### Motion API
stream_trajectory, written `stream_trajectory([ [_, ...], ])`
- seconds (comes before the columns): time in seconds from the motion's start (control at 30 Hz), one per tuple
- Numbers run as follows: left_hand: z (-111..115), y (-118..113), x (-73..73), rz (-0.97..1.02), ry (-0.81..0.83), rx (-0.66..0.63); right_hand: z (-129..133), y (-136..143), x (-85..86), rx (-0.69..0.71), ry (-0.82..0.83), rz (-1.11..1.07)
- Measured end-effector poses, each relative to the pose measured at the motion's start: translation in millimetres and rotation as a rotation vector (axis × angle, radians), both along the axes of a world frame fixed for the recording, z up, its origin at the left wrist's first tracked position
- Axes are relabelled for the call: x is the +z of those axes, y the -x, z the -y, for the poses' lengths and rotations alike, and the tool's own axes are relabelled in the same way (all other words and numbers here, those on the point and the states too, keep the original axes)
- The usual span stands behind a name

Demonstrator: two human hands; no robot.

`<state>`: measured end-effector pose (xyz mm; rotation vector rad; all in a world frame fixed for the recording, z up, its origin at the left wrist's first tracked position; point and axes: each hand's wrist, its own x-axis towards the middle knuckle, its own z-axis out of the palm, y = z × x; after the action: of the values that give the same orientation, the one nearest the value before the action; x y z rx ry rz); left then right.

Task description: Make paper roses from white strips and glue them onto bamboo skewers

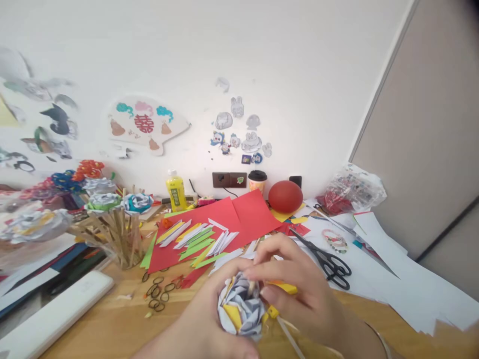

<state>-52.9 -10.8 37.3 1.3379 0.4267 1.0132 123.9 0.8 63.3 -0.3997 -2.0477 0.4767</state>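
Low in the middle of the head view, my left hand point(209, 311) is wrapped round a paper flower point(241, 306) of folded pale grey-blue pieces with a few yellow ones. Thumb and fingers of my right hand point(295, 286) pinch at its upper right side; exactly what lies between the fingertips is hidden. A folded yellow paper piece point(286, 287) shows between the right fingers. Below that hand a thin white strip point(290, 339) runs downward. Just beyond both hands, folded white, yellow and green paper pieces point(196, 242) lie on red paper sheets point(254, 209).
Black scissors point(329, 264) lie on white paper point(374, 279) at the right. Rubber bands point(159, 294) are scattered on the wooden table point(97, 319). Leftward stand a cup of sticks point(119, 244) and finished paper flowers point(101, 199). A yellow bottle point(175, 192) and red balloon point(285, 196) sit near the wall.
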Motion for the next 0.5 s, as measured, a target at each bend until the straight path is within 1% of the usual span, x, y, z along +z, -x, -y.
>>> stream_trajectory([
  [0.07, 2, 1, 8.2, -0.043, -0.078, 0.039, 4, -2, 12.1, 0.015, -0.162, 0.037],
  [0.1, 2, 1, 10.4, -0.065, -0.119, 0.074, 6, -2, 16.4, 0.018, -0.217, 0.063],
  [0.17, 3, -1, 12.0, -0.096, -0.191, 0.156, 8, -3, 21.4, 0.012, -0.267, 0.105],
  [0.23, 2, -5, 12.1, -0.077, -0.208, 0.176, 9, -5, 21.1, -0.008, -0.282, 0.122],
  [0.3, 2, -10, 12.7, -0.015, -0.178, 0.132, 9, -9, 15.0, -0.023, -0.286, 0.130],
  [0.37, 0, -14, 14.1, 0.045, -0.157, 0.073, 7, -13, 2.8, -0.048, -0.223, 0.101],
  [0.4, -1, -15, 14.8, 0.063, -0.165, 0.061, 5, -14, -5.7, -0.062, -0.141, 0.061],
  [0.47, -3, -16, 15.6, 0.087, -0.210, 0.075, -2, -13, -25.8, -0.066, 0.097, -0.078],
  [0.5, -4, -16, 15.8, 0.098, -0.237, 0.094, -6, -11, -36.4, -0.015, 0.268, -0.149],
])
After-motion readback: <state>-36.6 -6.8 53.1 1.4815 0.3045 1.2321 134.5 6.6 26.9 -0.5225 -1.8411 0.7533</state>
